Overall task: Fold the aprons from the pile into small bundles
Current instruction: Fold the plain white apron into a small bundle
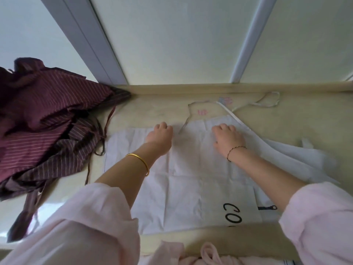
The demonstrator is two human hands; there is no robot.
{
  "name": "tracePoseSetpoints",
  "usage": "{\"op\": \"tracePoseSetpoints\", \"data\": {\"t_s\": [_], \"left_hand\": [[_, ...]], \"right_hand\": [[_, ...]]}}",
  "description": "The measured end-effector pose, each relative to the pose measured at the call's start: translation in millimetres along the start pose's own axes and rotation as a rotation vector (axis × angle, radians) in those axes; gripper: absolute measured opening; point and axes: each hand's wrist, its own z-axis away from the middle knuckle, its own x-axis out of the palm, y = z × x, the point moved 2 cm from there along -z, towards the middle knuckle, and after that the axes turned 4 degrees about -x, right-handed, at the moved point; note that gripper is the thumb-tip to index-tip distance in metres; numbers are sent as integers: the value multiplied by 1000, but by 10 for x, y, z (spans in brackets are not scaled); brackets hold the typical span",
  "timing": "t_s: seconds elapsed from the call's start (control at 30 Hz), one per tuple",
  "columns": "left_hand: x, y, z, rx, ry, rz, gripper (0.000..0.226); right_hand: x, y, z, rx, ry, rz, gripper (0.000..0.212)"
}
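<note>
White apron (pixel 183 180) lies spread flat on a pale beige bench (pixel 152 109), in front of the person and reaching almost to the bench's near edge. Large black printed letters (pixel 232 213) on its near right part read "CO"; the rest of the word is cut off at the cloth's edge.

Both hands are on the far part of the apron. The left hand (pixel 159 137) sits at the far edge with its fingers bent downward; whether its grip has closed on the cloth cannot be told. The right hand (pixel 228 137) rests on the fabric with fingers spread loosely, its grip wide and holding nothing.

Thin white ties (pixel 267 101) trail from the apron's top across the bench towards the back wall. More white cloth (pixel 298 157) lies bunched just beside the apron on the right, with a short black strap (pixel 267 208) showing near it.

To the left, a heaped pile of maroon aprons (pixel 38 121) with thin pale stripes covers that end of the bench, its dark ties hanging over the edge.

Pink marks (pixel 202 112) on the bench surface are too blurred to read. A gold bangle (pixel 139 161) circles the left wrist.
</note>
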Motion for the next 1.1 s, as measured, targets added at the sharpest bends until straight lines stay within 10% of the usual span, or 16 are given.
{"op": "tracePoseSetpoints", "data": {"t_s": [0.47, 1.1], "left_hand": [[-121, -114, -334, 51, -6, -227, 29], [-284, -515, -358, -319, -113, -85, 43]], "right_hand": [[-189, 27, -516, -78, -257, 29, 19], [-91, -235, -936, -150, 78, 75, 12]]}}
